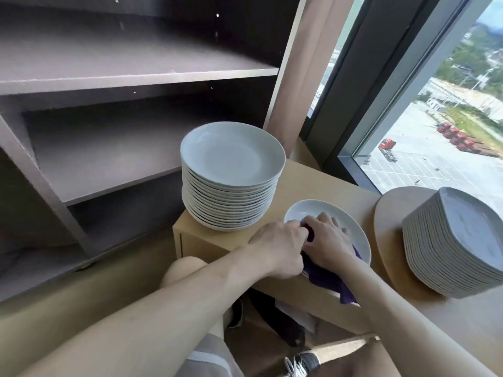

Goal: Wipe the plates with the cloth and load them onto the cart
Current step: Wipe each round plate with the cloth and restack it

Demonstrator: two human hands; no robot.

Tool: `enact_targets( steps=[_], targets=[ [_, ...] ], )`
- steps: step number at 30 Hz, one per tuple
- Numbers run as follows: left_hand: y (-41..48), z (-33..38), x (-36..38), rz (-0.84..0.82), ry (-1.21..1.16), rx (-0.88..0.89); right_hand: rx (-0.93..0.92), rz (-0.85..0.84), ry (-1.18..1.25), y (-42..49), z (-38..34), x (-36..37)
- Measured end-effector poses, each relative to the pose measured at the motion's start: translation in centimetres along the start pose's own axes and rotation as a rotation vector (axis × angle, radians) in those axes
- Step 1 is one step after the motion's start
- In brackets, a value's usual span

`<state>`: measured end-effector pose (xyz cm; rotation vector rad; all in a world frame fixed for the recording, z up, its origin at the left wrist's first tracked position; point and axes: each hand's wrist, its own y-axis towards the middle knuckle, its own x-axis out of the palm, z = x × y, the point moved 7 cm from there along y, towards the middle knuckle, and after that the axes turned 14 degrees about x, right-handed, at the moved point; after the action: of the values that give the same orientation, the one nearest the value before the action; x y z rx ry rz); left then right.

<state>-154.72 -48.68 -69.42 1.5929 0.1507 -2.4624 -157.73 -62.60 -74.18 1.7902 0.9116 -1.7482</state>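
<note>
I see the left hand (280, 247) and right hand (330, 242) both curl their fingers round the cloth (325, 278). The plate (306, 209) lies right under the fingers. A stack (231, 161) stands just past them.

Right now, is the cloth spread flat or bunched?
Bunched: left hand and right hand grip the cloth crumpled on the single plate, one end trailing off its rim.

Daylight from window (424, 126); soft blur; fisheye edges.
</note>
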Motion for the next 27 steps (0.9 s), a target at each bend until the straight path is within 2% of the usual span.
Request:
enact_targets(
  steps=[6,10,14,21,27],
  targets=[
    [0.0,0.5,0.2,-0.033,0.209,0.089,0.056,0.104,-0.033,3.7,0.1,-0.2],
    [0.1,0.3,0.2,-0.03,0.214,0.096,0.115,0.181,-0.053,4.5,1.1,-0.5],
    [0.0,0.5,0.1,-0.021,0.215,0.092,0.084,0.249,-0.125,3.9,1.5,-0.9],
    [0.3,0.4,0.8,-0.029,0.262,0.099,0.061,0.163,-0.207,0.9,4.3,-1.4],
    [0.2,0.3,0.6,0.022,0.198,0.065,-0.025,0.0,-0.22,-3.0,3.6,-0.9]
  ],
)
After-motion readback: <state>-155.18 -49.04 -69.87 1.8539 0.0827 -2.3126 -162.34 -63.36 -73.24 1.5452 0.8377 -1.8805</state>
